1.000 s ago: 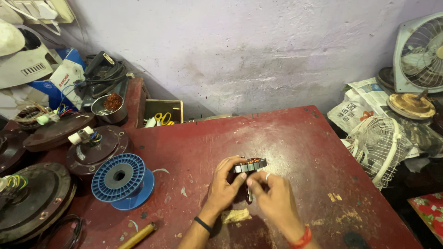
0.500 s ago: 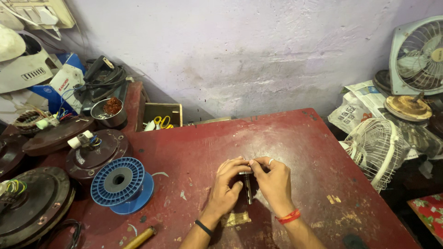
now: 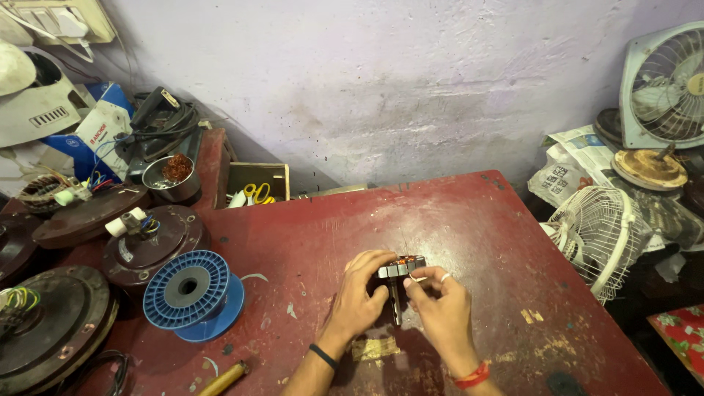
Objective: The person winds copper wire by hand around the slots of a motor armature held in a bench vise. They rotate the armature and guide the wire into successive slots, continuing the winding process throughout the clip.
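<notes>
The table is dark red, scuffed with pale scratches and yellowish patches. The wall is pale lilac with grey blotches. The spool is blue with a grey hub. The motor core is grey metal with copper-orange windings. The left hand carries a black wristband; the right hand carries a red one and a silver ring. The motor housings are dark brown, with white, yellow and blue wires. The scissors have yellow handles. The fan guard is white. The bowl is steel, holding rust-red wire. The cloth at lower right is red with a floral pattern.
</notes>
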